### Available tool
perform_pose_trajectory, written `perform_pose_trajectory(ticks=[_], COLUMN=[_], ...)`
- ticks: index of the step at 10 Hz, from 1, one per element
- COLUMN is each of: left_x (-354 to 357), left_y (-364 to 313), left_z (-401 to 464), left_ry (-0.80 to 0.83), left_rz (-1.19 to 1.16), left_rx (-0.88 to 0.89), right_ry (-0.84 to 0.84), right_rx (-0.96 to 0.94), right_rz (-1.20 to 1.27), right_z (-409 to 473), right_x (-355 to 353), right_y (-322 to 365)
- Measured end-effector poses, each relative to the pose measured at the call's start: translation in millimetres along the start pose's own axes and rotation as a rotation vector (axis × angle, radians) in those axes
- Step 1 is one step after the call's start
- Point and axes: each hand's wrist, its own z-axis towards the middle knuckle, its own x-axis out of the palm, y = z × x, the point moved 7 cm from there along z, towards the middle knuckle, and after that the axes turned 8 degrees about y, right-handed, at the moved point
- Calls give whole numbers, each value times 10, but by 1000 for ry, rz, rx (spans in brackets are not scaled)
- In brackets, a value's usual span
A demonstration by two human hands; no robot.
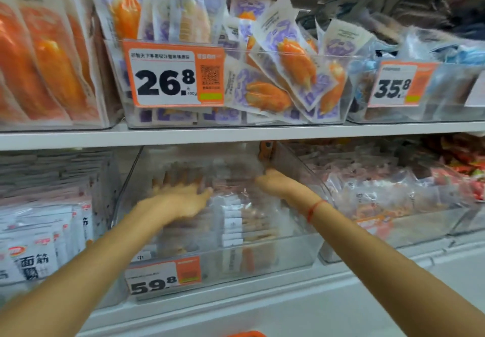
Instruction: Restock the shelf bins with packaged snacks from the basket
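Observation:
A clear plastic bin (262,260) with a 59.8 price tag stands on the lower shelf, holding rows of small clear snack packs (236,221). Both my hands reach into it. My left hand (181,194) lies flat with fingers spread on the packs at the left of the bin; it is blurred by motion. My right hand (275,181) reaches to the back right of the bin, its fingers bent down among the packs; whether it holds one is hidden. An orange sliver at the bottom edge may be the basket (246,334).
Above, a clear bin (236,121) tagged 26.8 holds purple-and-white packs. A bin tagged 35.8 (401,84) is at the upper right. Orange packs (44,60) stand upper left. White packs (39,244) fill the lower left bin, mixed packs (388,192) the lower right.

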Motion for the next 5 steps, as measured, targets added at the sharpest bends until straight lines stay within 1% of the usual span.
perform_pose_trajectory(ticks=[1, 2, 3, 4, 5], left_x=[256, 421, 396, 411, 468], left_y=[54, 39, -23, 21, 67], left_z=[-390, -560, -638, -762, -857], left_ry=[60, 61, -12, -96, -129], left_rz=[47, 18, -46, -69, -114], left_rx=[-1, -5, 5, -7, -17], right_ry=[195, 268, 203, 166, 117], right_rx=[43, -48, -62, -121, -217], right_rz=[-233, -297, -260, -189, -205], right_z=[-323, -619, -666, -847, -1005], right_x=[196, 374, 416, 338, 364], right_y=[-217, -96, -9, -7, 60])
